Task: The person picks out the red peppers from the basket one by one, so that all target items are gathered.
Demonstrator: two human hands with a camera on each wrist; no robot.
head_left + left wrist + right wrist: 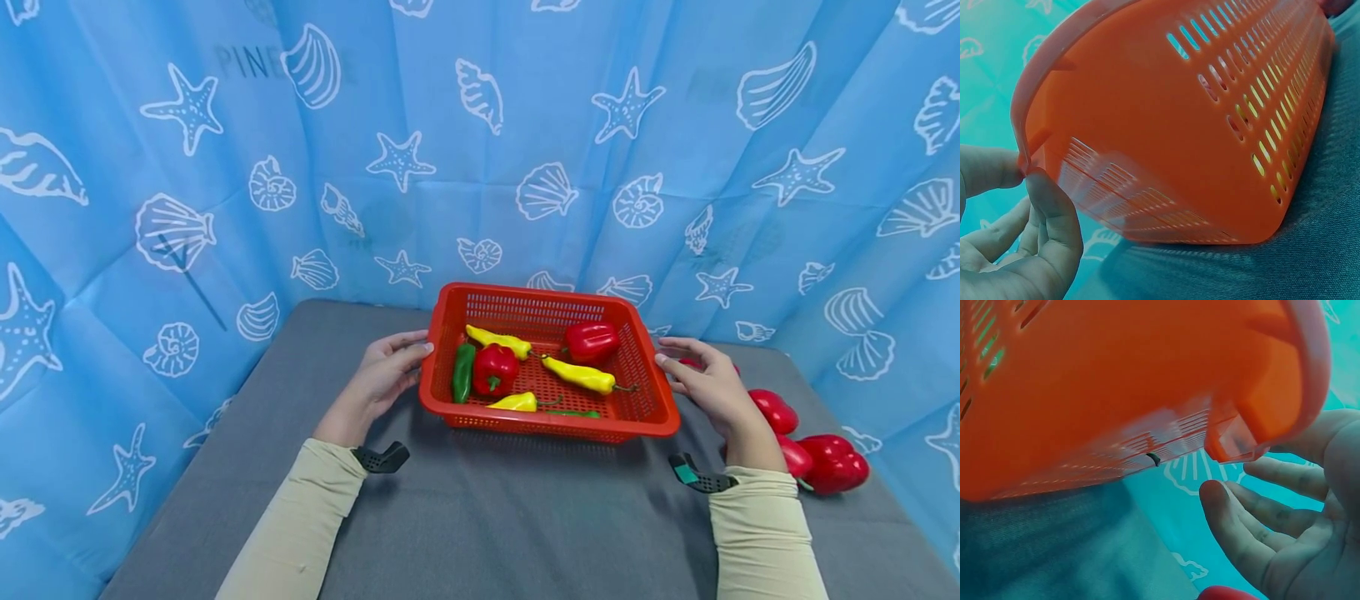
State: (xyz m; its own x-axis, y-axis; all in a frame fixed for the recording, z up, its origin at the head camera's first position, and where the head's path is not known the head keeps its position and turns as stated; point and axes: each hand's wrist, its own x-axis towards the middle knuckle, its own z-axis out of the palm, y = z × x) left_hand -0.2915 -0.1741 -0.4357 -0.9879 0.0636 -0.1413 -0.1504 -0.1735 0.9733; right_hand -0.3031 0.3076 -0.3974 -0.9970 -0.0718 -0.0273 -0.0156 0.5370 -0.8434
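Observation:
A red plastic basket with slotted sides holds two red bell peppers, yellow long peppers, a dark green pepper and part of another green one near the front wall. At the basket's left end, my left hand pinches the rim between thumb and finger. My right hand is at the right end, its fingers spread and a digit against the rim. In the right wrist view, the other fingers stand apart from the basket. A dark stem pokes through its slots.
Several red bell peppers lie on the grey cloth-covered table at the right, partly hidden behind my right forearm. A blue curtain with white shell and starfish prints hangs behind the table and along its sides.

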